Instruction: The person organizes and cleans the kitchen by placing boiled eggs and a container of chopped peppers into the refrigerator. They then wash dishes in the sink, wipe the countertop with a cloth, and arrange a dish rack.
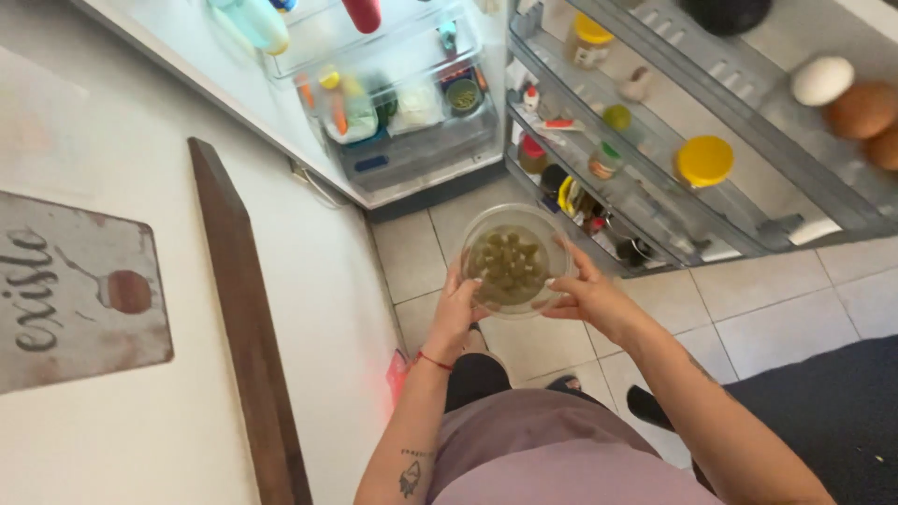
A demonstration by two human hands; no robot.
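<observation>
Both hands hold one clear glass bowl [510, 260] of small green olives: the left hand [458, 309] has its grip closed on the near left rim, and the right hand [589, 295] has its grip closed on the right rim, fingers curled over the edge. The bowl is round, with no long axis, and sits level with its mouth facing up, above the tiled floor [748, 309] in front of the open fridge [412, 112]. The fridge door [673, 122] stands open to the right; its upper rack carries three eggs [856, 103], one white and two brown, and lower racks hold a yellow-lidded jar [703, 161] and small bottles. A wall [140, 187] with a wooden strip [245, 318] stands at the left
</observation>
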